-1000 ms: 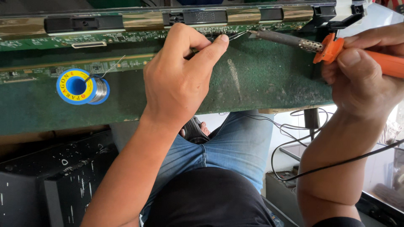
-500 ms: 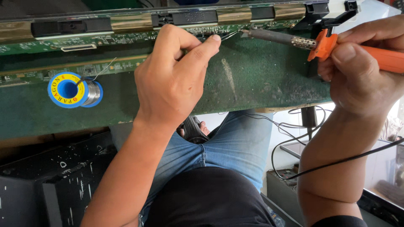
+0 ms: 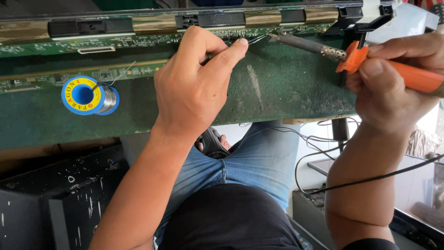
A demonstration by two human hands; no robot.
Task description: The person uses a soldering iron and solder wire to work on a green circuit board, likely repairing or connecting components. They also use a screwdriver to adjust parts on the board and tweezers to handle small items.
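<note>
Since before, right hand [image 3: 397, 88] fingers stay clamped on the soldering iron [image 3: 351, 58]; left hand [image 3: 196, 88] fingers keep pinching tweezers [image 3: 255, 40]

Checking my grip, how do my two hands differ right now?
The left hand pinches a thin tool at the circuit board, knuckles up; the right hand wraps the orange soldering iron handle from the side. Both meet at one spot.

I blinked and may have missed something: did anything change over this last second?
Hardly. The right hand keeps the orange soldering iron, tip at the circuit strip; the left hand stays pinched on a thin tool beside it. The solder spool has not moved.
</note>
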